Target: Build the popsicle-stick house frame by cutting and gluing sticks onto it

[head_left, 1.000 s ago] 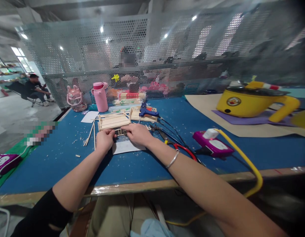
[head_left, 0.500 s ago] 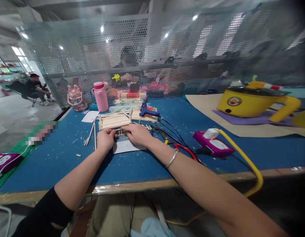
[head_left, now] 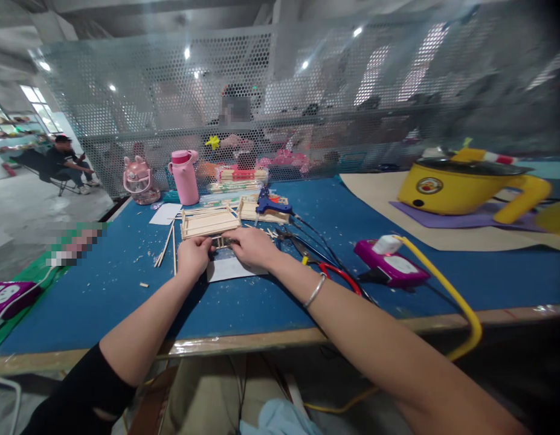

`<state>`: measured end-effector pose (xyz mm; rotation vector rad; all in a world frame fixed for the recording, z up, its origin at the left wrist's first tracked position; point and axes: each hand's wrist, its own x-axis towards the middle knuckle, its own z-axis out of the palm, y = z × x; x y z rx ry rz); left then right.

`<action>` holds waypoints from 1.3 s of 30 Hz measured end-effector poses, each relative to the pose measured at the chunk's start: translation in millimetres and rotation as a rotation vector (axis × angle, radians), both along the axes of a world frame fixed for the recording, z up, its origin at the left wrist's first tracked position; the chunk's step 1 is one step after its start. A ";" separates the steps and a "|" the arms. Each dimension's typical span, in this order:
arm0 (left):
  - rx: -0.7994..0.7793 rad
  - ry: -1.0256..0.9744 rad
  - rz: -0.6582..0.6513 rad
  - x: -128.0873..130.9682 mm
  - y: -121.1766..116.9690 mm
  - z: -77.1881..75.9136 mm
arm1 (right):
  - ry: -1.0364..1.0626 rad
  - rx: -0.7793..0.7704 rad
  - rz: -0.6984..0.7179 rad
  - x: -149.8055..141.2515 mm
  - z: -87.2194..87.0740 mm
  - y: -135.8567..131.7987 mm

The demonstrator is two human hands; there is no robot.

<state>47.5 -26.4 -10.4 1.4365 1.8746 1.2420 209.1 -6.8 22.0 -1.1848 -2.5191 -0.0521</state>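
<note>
A small model built of pale wooden sticks (head_left: 210, 223) stands tilted above the blue table, its flat slatted panel facing up. My left hand (head_left: 193, 256) pinches its near edge at the left, thumb and fingers closed. At the right of the same edge my right hand (head_left: 253, 246) grips it, the fingertips partly hidden. Under the model lies a sheet of white paper (head_left: 237, 270). Just behind my right hand are a blue glue gun (head_left: 274, 205) and another wooden stick piece (head_left: 252, 211). Loose sticks (head_left: 165, 244) lie left of the model.
Pliers (head_left: 299, 243) and red-handled cutters (head_left: 341, 275) lie right of my hands. Farther right are a purple power strip (head_left: 397, 269) with a yellow cable and a yellow pot (head_left: 461, 188). A pink bottle (head_left: 185, 180) stands behind. Beyond the perforated screen (head_left: 171, 103) sits a person.
Both hands keep their hold on the wooden stick model, with almost no movement.
</note>
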 end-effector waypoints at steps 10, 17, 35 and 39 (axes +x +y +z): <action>-0.019 -0.020 0.006 1.5 -1.1 2.3 | 0.005 0.007 0.009 1.2 -2.7 2.8; 0.009 -0.017 -0.007 -0.2 0.2 -0.2 | 0.004 -0.006 0.011 0.9 0.7 0.4; -0.010 -0.095 -0.008 2.5 -2.4 3.8 | -0.010 -0.018 0.000 0.5 1.8 -1.4; -0.002 -0.047 -0.003 2.1 -1.8 2.9 | -0.021 -0.010 -0.002 0.4 1.1 -1.3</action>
